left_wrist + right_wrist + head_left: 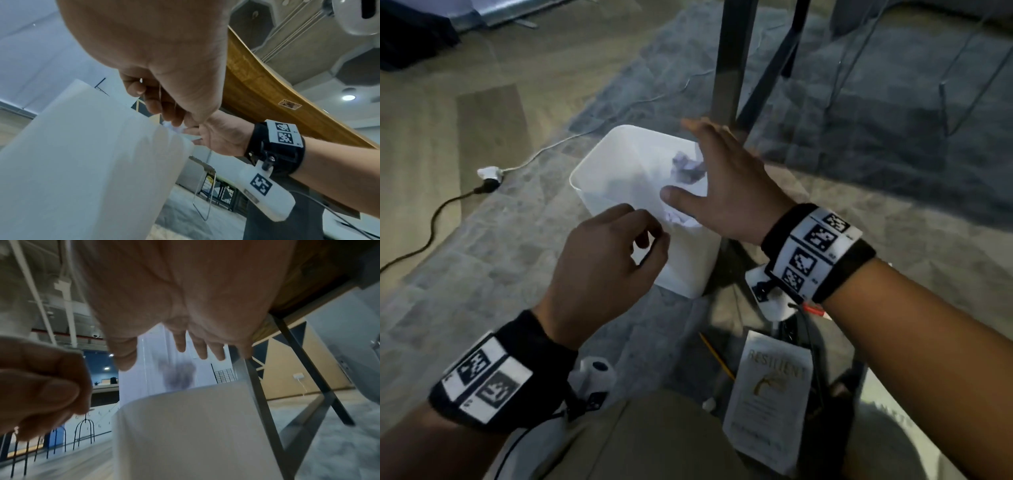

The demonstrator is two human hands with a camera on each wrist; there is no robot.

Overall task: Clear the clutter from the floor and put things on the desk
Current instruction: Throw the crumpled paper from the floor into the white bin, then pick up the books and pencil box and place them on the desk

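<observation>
A white plastic bin (585, 164) stands on the floor beside a metal desk leg (729, 68). Crumpled paper (686, 168) lies inside it. My right hand (709, 154) hovers over the bin's right rim, palm down, fingers spread and empty. My left hand (650, 236) is at the bin's near edge with fingers curled toward the thumb; I see nothing in it. The left wrist view shows the bin wall (82, 154) and the curled fingers (160, 105). In the right wrist view the straight fingers (199, 350) hang over the bin (185, 426), with a blurred paper ball (179, 376) beyond.
A white book (770, 394) and a yellow pencil (717, 356) lie on the floor near my knees. A white charger with a cable (489, 174) is left of the bin. The wooden desk underside (257, 81) is overhead. A grey rug (859, 137) lies under the desk.
</observation>
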